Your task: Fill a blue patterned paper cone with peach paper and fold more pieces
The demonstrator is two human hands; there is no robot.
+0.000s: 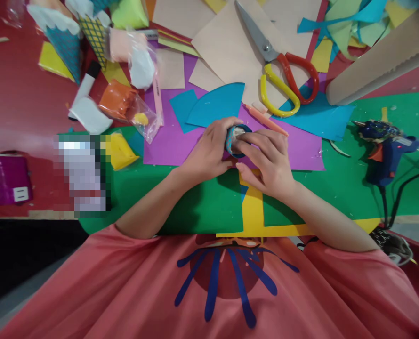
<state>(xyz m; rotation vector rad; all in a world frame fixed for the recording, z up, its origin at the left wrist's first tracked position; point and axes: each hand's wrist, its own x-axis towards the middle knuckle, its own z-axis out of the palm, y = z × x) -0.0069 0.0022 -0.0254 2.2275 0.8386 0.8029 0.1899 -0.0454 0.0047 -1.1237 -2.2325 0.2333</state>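
Observation:
Wrapped around a small blue paper cone (229,143), my left hand (207,150) keeps its open end turned up toward me. Whitish soft material (237,133) shows inside the rim. Fingers of my right hand (271,162) reach over and into that opening, with the thumb held apart from them. The cone's lower part is hidden. Under the hands lies purple paper (181,153) on a green mat (209,202). Just behind are a blue paper sector (216,106) and a pink pen (268,121).
Scissors (266,47) lie on beige paper at the back. A glue gun (386,160) with its cable is at right, near a cardboard tube (375,61). Two finished-looking paper cones (63,47) with white tops, clay packets (117,100) and a marker (84,89) lie at left.

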